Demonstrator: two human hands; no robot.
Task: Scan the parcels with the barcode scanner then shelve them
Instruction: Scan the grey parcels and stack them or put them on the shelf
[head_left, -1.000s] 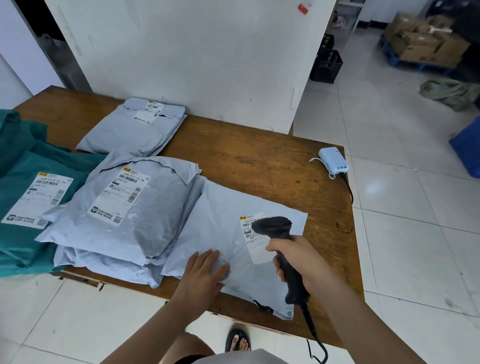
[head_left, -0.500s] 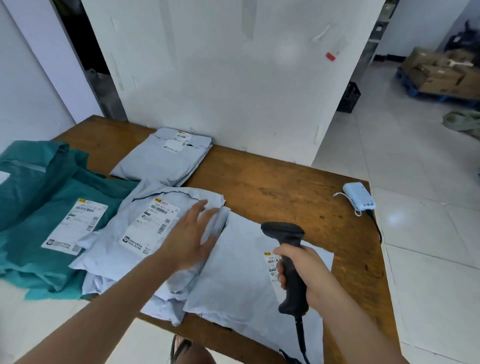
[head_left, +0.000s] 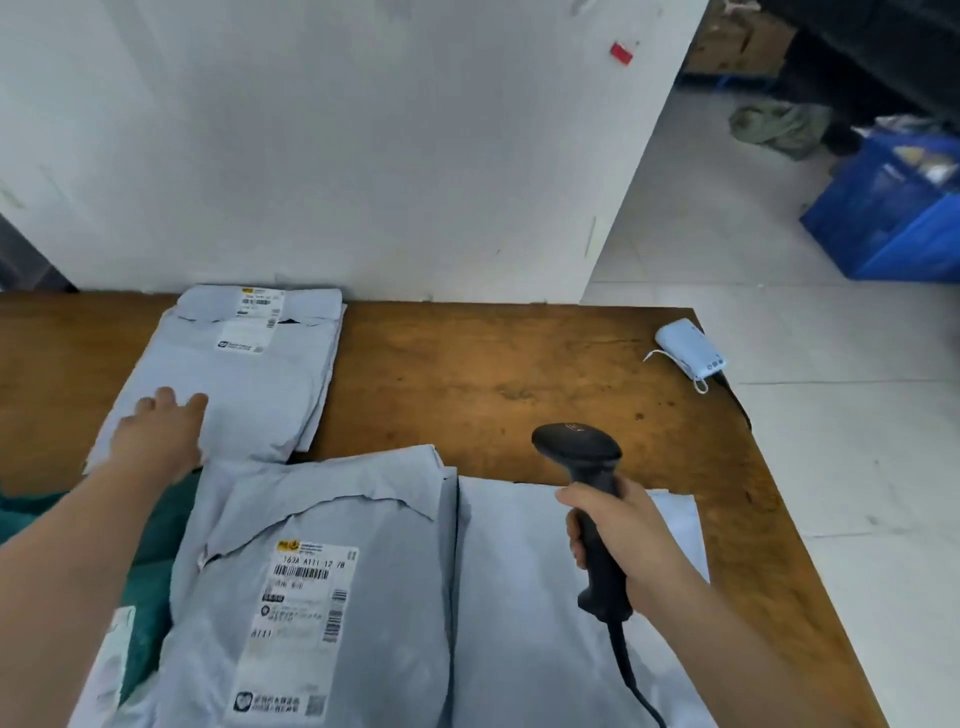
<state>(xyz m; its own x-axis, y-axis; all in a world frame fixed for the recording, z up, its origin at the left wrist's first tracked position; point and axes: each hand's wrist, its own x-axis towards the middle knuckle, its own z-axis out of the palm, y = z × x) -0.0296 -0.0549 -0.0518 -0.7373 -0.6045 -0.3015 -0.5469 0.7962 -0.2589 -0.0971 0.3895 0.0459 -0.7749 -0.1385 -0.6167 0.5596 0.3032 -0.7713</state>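
Our left hand (head_left: 156, 434) stretches forward, fingers straight and flat, palm down. Our right hand (head_left: 623, 540) grips the barcode scanner (head_left: 579, 454), its head above our curled fingers.

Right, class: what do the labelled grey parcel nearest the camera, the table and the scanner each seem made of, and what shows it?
Grey parcel: probably thin plastic film, dull satin; it creases softly and its flap edge is ragged. Table: wood, brown, worn finish; grain and dark stains show. Scanner: likely hard moulded plastic, matte black with a faint sheen on its head.
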